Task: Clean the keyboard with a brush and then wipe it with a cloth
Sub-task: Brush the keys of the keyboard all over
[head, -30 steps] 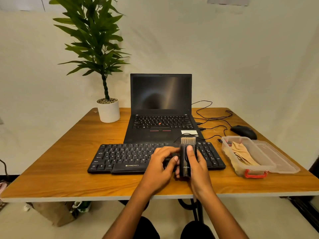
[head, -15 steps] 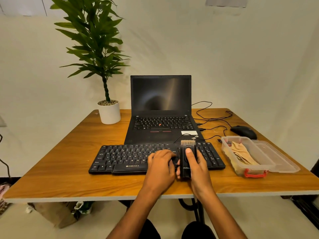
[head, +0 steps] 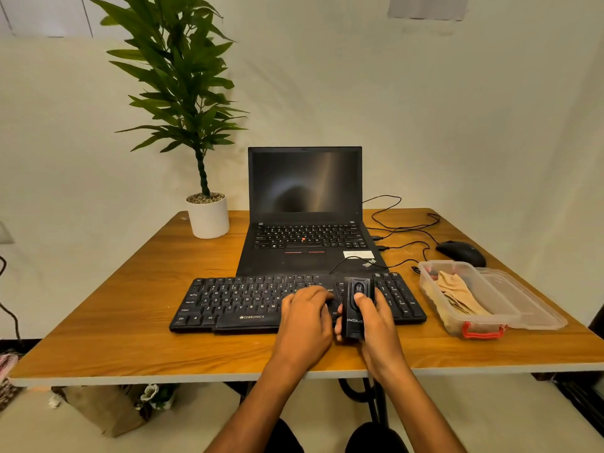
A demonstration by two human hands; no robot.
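A black keyboard lies near the front of the wooden table. My right hand grips a black brush over the keyboard's right part, thumb on its slider; no bristles show at its far end. My left hand rests palm down on the keys just left of the brush, fingers curled. A beige cloth lies in a clear plastic box to the right of the keyboard.
An open black laptop stands behind the keyboard. A potted plant is at the back left. A black mouse and cables lie at the back right. The box's lid lies beside the box.
The tan bristles seen at the brush's far end earlier are no longer visible. My left hand has settled flat on the keys. The view has tilted down slightly.
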